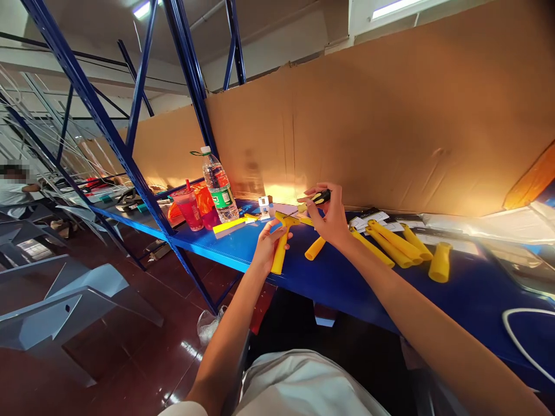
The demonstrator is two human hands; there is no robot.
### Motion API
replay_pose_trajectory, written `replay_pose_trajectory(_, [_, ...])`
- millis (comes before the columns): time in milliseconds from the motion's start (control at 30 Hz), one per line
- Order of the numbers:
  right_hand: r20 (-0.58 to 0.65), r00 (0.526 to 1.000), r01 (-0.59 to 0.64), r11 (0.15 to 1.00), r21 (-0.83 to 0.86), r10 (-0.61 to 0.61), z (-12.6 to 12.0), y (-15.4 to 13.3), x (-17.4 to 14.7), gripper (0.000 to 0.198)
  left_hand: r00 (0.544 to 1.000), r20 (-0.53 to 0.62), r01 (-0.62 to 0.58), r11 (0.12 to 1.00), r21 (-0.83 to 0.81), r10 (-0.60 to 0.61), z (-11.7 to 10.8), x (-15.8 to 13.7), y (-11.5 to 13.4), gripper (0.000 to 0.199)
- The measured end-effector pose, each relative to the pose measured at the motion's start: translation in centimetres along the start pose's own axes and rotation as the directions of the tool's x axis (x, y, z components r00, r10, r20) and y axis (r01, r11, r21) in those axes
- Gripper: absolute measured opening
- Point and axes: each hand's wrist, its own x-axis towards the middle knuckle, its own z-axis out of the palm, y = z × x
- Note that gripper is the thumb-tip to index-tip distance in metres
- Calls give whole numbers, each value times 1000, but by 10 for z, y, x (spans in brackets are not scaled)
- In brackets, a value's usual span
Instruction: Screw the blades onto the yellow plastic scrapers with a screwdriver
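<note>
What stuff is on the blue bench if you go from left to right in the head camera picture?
Red drink cup → water bottle → left hand holding a yellow handle → right hand holding a screwdriver → loose yellow handles.

A crowded blue workbench (347, 283): behind both hands a cardboard wall (368, 133) closes off the back. To the left, a water bottle (219, 188), a red cup (189, 209) and a slanting blue rack post (130, 162) stand in the way — to the right, a row of yellow handles (396, 245). Bare bench surface lies open along the near edge, below the left hand (266, 242) and right hand (329, 216).
</note>
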Motion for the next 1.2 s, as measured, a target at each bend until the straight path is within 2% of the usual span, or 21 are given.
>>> replay_pose_trajectory(133, [-85, 996, -37, 999, -27, 35, 1, -3, 1, 48, 1000, 13, -18, 999, 27, 17, 2, -3, 0, 62])
replay_pose_trajectory(233, [-121, 991, -58, 996, -72, 49, -1, -3, 1, 47, 1000, 25, -15, 999, 39, 14, 2, -3, 0, 62])
replay_pose_trajectory(367, [-61, 998, 3, 999, -51, -6, -2, -3, 0, 41, 999, 27, -19, 999, 30, 18, 2, -3, 1, 63])
replay_pose_trajectory(467, [-1, 1000, 17, 1000, 10, -17, -1, -2, -1, 46, 1000, 7, -29, 1000, 7, 29, 2, -4, 2, 63])
replay_pose_trajectory(633, [-71, 996, -57, 998, 24, 58, 2, 1, 0, 57, 999, 9, -33, 999, -10, 33, 2, -4, 4, 62])
replay_pose_trajectory(733, [-85, 994, -68, 998, 3, 67, 1, 1, -1, 56, 999, 15, -29, 1000, -5, 29, 2, -4, 3, 62])
replay_pose_trajectory(933, [54, 998, -34, 992, 123, 27, 3, -1, -3, 53, 999, -20, -37, 999, -2, 37, 1, -1, 2, 61])
replay_pose_trajectory(1100, [-45, 997, -69, 997, 17, 70, 5, 0, -2, 55, 999, -15, -32, 999, 9, 32, 0, 0, 1, 60])
replay_pose_trajectory(1200, [-57, 998, -22, 1000, -4, 22, 6, 0, -2, 50, 999, 4, -35, 999, 19, 35, -1, 0, 1, 59])
